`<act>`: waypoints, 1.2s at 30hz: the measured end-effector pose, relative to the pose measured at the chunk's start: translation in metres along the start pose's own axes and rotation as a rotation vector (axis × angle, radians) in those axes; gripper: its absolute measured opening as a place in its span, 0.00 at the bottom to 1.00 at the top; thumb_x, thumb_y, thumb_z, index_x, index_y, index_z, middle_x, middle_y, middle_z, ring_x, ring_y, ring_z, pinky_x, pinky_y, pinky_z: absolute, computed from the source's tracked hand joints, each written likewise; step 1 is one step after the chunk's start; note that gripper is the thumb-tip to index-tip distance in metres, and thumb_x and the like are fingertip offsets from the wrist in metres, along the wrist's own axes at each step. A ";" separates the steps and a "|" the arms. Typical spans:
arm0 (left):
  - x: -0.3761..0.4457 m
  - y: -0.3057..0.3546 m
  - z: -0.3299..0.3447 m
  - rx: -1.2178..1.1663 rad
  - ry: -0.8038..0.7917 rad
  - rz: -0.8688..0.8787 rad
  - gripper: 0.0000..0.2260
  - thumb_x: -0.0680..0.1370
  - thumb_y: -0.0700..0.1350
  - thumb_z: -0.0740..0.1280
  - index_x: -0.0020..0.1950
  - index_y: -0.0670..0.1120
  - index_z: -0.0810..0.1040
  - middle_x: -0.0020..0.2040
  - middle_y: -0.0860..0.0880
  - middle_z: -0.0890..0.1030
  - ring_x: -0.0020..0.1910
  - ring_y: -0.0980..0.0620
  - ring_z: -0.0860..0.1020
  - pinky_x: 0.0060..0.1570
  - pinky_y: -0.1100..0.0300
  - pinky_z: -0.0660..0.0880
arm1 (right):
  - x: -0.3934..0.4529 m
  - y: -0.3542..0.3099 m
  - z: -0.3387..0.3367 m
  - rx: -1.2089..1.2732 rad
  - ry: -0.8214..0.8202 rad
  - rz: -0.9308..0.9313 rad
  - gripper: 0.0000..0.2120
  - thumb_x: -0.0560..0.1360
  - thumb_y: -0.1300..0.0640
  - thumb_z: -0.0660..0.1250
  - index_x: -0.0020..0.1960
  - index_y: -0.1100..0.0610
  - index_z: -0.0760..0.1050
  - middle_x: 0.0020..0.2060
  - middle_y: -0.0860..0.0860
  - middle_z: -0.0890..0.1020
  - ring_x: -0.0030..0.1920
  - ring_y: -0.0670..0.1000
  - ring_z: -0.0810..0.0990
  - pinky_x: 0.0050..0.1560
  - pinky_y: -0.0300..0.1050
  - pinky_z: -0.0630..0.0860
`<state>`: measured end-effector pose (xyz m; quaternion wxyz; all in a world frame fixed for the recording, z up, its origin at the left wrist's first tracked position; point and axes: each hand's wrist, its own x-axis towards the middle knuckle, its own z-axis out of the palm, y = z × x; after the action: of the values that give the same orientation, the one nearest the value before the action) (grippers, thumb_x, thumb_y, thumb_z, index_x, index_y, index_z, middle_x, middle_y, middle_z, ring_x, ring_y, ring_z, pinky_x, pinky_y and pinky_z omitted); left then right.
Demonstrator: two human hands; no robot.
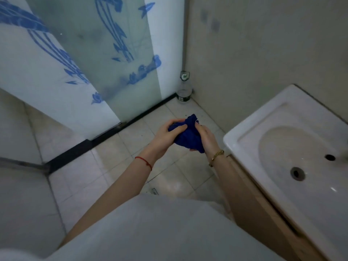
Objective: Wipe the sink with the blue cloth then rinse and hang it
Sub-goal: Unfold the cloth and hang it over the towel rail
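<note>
Cloth (188, 134) sits bunched between both my hands, left hand (167, 136) and right hand (205, 137) each clutching it, over the floor tiles; the sink (250, 125) lies off my right hand's side, near its front-left corner.

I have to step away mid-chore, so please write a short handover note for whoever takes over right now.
Left hand: grips the bunched dark blue cloth from the left.
Right hand: grips the same cloth from the right.
The cloth is held over the tiled floor, left of the white ceramic sink, not touching it.
Done: cloth is in hand. Whether the sink has been wiped or the cloth rinsed cannot be told; no water is seen running.
Left: wipe the basin if needed, rinse the cloth, hang it. No hanging spot is in view.
</note>
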<state>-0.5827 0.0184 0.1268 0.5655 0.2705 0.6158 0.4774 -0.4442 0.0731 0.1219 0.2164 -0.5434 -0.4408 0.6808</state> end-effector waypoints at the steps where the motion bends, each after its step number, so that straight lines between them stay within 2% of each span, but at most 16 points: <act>1: 0.003 0.005 -0.026 0.006 0.018 0.004 0.13 0.80 0.45 0.69 0.63 0.47 0.78 0.61 0.43 0.81 0.60 0.45 0.80 0.59 0.51 0.79 | 0.009 -0.003 0.026 0.006 -0.016 -0.001 0.18 0.79 0.43 0.60 0.59 0.57 0.72 0.54 0.57 0.81 0.47 0.54 0.82 0.29 0.44 0.79; 5: 0.018 0.030 -0.117 0.013 0.084 0.033 0.09 0.80 0.44 0.67 0.60 0.49 0.79 0.60 0.43 0.81 0.61 0.44 0.79 0.62 0.49 0.78 | 0.044 -0.022 0.118 0.053 -0.097 -0.003 0.23 0.79 0.43 0.61 0.64 0.60 0.70 0.57 0.58 0.80 0.50 0.56 0.82 0.29 0.44 0.78; 9: 0.042 0.060 -0.182 0.047 0.107 0.070 0.08 0.81 0.42 0.66 0.58 0.50 0.80 0.61 0.43 0.81 0.62 0.43 0.79 0.62 0.49 0.77 | 0.070 -0.050 0.177 0.130 -0.183 0.021 0.27 0.75 0.44 0.64 0.66 0.60 0.69 0.59 0.59 0.79 0.53 0.58 0.81 0.33 0.47 0.79; 13: 0.078 0.088 -0.220 0.026 0.097 0.094 0.11 0.81 0.41 0.66 0.62 0.45 0.79 0.61 0.41 0.81 0.61 0.42 0.79 0.60 0.48 0.77 | 0.101 -0.083 0.201 0.134 -0.215 -0.015 0.14 0.78 0.56 0.64 0.63 0.57 0.69 0.58 0.58 0.79 0.52 0.57 0.81 0.40 0.51 0.80; 15: 0.100 0.102 -0.228 0.006 0.076 0.122 0.12 0.81 0.40 0.66 0.63 0.43 0.79 0.61 0.41 0.81 0.61 0.41 0.79 0.60 0.47 0.78 | 0.122 -0.100 0.205 0.123 -0.218 -0.054 0.13 0.78 0.59 0.64 0.62 0.57 0.70 0.57 0.58 0.79 0.51 0.57 0.81 0.40 0.52 0.80; 21: 0.189 0.157 -0.226 0.008 -0.014 0.179 0.09 0.81 0.39 0.65 0.59 0.46 0.79 0.58 0.43 0.82 0.54 0.49 0.81 0.50 0.57 0.80 | 0.199 -0.156 0.196 0.161 -0.162 -0.125 0.21 0.73 0.56 0.69 0.64 0.58 0.70 0.58 0.58 0.79 0.48 0.56 0.82 0.36 0.49 0.81; 26: 0.259 0.213 -0.201 0.060 -0.079 0.180 0.08 0.82 0.40 0.64 0.58 0.48 0.80 0.56 0.45 0.83 0.53 0.48 0.82 0.53 0.54 0.80 | 0.247 -0.213 0.170 0.150 -0.078 -0.224 0.18 0.77 0.61 0.67 0.65 0.57 0.67 0.60 0.56 0.76 0.51 0.56 0.81 0.33 0.43 0.81; 28: 0.282 0.235 -0.186 0.059 -0.111 0.153 0.08 0.83 0.41 0.63 0.58 0.48 0.79 0.54 0.46 0.83 0.50 0.51 0.82 0.49 0.58 0.80 | 0.260 -0.232 0.154 0.101 -0.043 -0.293 0.21 0.76 0.60 0.68 0.66 0.55 0.65 0.60 0.53 0.74 0.52 0.55 0.81 0.35 0.44 0.82; 30: 0.302 0.254 -0.170 0.074 -0.160 0.108 0.08 0.83 0.42 0.62 0.61 0.46 0.77 0.52 0.47 0.83 0.47 0.55 0.82 0.46 0.61 0.80 | 0.270 -0.249 0.136 0.026 0.014 -0.347 0.23 0.76 0.57 0.68 0.68 0.54 0.64 0.59 0.50 0.74 0.52 0.52 0.81 0.40 0.50 0.83; 32: 0.317 0.272 -0.153 0.111 -0.227 0.081 0.10 0.83 0.42 0.62 0.64 0.46 0.76 0.53 0.48 0.82 0.47 0.56 0.82 0.49 0.61 0.81 | 0.278 -0.263 0.119 -0.002 0.100 -0.388 0.20 0.77 0.55 0.67 0.66 0.54 0.66 0.56 0.48 0.76 0.50 0.49 0.81 0.43 0.53 0.83; 36: 0.346 0.298 -0.128 0.232 -0.424 0.120 0.16 0.80 0.40 0.68 0.67 0.47 0.75 0.61 0.45 0.81 0.58 0.48 0.81 0.58 0.55 0.80 | 0.292 -0.287 0.088 -0.084 0.280 -0.486 0.09 0.80 0.53 0.63 0.57 0.56 0.71 0.49 0.49 0.80 0.48 0.50 0.81 0.41 0.42 0.81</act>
<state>-0.8405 0.4033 0.2293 0.6178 0.4637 0.5169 0.3690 -0.6712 0.4152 0.2037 0.4091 -0.5190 -0.5520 0.5085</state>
